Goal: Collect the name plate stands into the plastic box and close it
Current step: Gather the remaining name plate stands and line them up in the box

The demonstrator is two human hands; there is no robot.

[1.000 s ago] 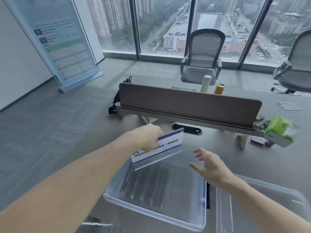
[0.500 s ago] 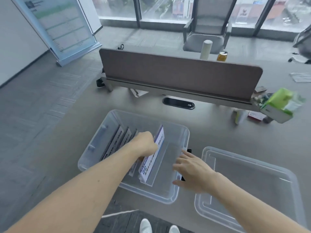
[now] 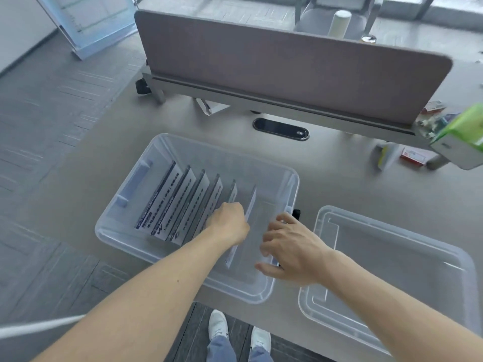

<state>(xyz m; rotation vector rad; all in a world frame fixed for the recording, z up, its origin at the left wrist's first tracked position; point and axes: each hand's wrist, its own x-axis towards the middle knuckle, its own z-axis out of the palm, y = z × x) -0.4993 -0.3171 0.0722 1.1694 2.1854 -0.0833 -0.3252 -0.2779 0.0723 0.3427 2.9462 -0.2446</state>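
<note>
A clear plastic box point(image 3: 146, 241) stands open on the grey desk in front of me. Inside it, several name plate stands point(image 3: 180, 205) lean in a row toward the left. My left hand point(image 3: 230, 223) is inside the box, closed on the rightmost name plate stand point(image 3: 251, 208), which stands on its edge. My right hand point(image 3: 290, 253) hovers over the box's right rim with fingers spread and holds nothing. The clear lid point(image 3: 407, 278) lies upside down on the desk to the right of the box.
A brown divider panel point(image 3: 287, 64) runs across the desk behind the box, with a black cable port point(image 3: 281, 128) in front of it. Small boxes and a green carton point(image 3: 462, 137) sit at the right. My feet point(image 3: 239, 333) stand at the desk's near edge.
My left hand carried the name plate stand down from above the box and stood it at the right end of the row. My right hand moved to the box's right rim.
</note>
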